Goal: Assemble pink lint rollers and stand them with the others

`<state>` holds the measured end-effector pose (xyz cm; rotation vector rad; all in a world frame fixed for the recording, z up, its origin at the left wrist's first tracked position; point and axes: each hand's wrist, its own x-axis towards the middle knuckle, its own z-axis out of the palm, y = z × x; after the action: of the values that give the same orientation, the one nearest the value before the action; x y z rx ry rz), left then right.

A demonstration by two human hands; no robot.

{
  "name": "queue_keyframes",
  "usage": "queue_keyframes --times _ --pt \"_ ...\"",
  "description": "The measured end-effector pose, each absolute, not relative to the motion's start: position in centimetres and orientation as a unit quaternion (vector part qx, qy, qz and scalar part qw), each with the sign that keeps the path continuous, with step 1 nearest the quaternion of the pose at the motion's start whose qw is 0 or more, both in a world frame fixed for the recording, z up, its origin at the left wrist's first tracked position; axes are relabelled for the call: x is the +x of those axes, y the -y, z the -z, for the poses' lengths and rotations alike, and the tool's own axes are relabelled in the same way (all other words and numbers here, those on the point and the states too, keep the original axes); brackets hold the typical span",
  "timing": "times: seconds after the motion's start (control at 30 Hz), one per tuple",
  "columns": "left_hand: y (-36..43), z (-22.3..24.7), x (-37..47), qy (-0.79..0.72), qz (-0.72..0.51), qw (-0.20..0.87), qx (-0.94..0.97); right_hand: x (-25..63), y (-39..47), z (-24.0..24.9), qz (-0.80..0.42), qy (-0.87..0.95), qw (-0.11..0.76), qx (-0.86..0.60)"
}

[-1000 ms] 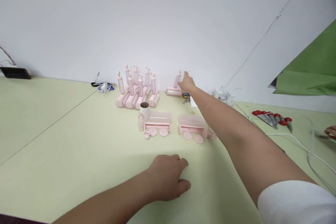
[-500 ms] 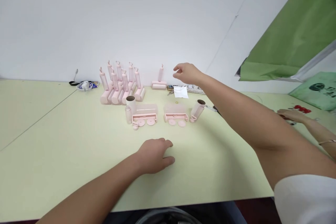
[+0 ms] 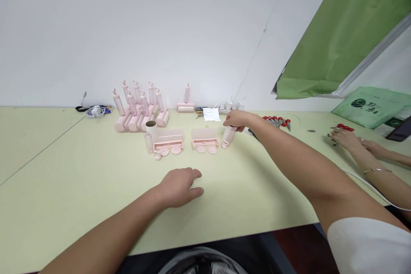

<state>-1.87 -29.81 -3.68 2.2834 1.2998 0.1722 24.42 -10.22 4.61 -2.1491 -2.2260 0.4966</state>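
- Progress, judged partial: saw pink rollers whole at back
- saw housings, discs unjoined, nearer on surface
- had right hand over clear handle, could not tell if gripping
- had left hand spread, empty

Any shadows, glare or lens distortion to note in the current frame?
Head view: a soft shadow lies on the table beneath the right arm; head view: the translucent handle below the right hand looks pale, without strong glare; head view: wide-angle stretch seems to enlarge the white sleeve.

Pale cylinder, top hidden by right hand
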Motion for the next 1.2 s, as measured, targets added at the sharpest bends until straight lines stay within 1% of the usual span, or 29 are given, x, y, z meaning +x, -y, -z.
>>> queue_keyframes --times 0.13,0.23,0.3,0.33,0.37,0.4,0.43,0.5,0.67,0.73,0.77,0.87,0.93,1.0,1.1,1.2 --pt "29.8 3.7 -1.9 -0.477 -0.066 0.251 0.84 24.4 10.1 -5.4 -0.164 0.698 0.022 -0.696" --pt "29.7 3.9 -1.9 -0.482 -0.085 0.27 0.83 24.4 10.5 -7.9 -0.122 0.703 0.071 -0.698" --pt "29.6 4.2 -1.9 -0.491 -0.134 0.304 0.805 23.9 11.7 -9.8 -0.068 0.712 0.205 -0.668" --pt "29.6 4.3 -1.8 -0.495 -0.168 0.328 0.787 23.3 12.6 -10.5 -0.097 0.723 0.268 -0.63" --pt "29.5 4.5 -1.7 -0.495 -0.206 0.355 0.765 22.6 13.8 -10.9 -0.162 0.731 0.316 -0.582" --pt "29.5 4.6 -1.6 -0.492 -0.246 0.384 0.742 21.8 15.2 -10.9 -0.242 0.736 0.346 -0.53" --pt "29.4 4.8 -1.5 -0.484 -0.285 0.412 0.718 20.8 16.8 -10.4 -0.314 0.737 0.365 -0.474" --pt "29.3 4.9 -1.3 -0.466 -0.362 0.457 0.666 18.9 19.8 -8.3 -0.403 0.732 0.382 -0.395" --pt "28.7 4.5 -1.2 -0.452 -0.499 0.501 0.544 16.5 24.6 -1.3 -0.445 0.748 0.362 -0.333" --pt "28.5 4.2 -1.3 -0.434 -0.524 0.513 0.523 16.9 25.1 0.0 -0.452 0.757 0.341 -0.326" --pt "28.5 4.1 -1.3 -0.432 -0.53 0.513 0.519 17.3 25.1 0.3 -0.427 0.775 0.324 -0.336" --pt "28.4 3.9 -1.4 -0.452 -0.528 0.483 0.532 19.1 24.5 0.6 -0.255 0.822 0.287 -0.421" --pt "28.4 4.0 -1.5 -0.472 -0.514 0.457 0.552 20.2 23.9 0.9 -0.176 0.813 0.258 -0.491" --pt "28.4 4.2 -1.6 -0.487 -0.491 0.438 0.575 21.0 23.3 1.6 -0.143 0.819 0.202 -0.518" --pt "28.2 4.6 -1.8 -0.497 -0.463 0.424 0.599 21.4 22.8 2.6 -0.138 0.837 0.128 -0.514" --pt "28.1 4.6 -1.8 -0.51 -0.443 0.411 0.613 21.4 22.7 3.0 -0.145 0.842 0.106 -0.509"
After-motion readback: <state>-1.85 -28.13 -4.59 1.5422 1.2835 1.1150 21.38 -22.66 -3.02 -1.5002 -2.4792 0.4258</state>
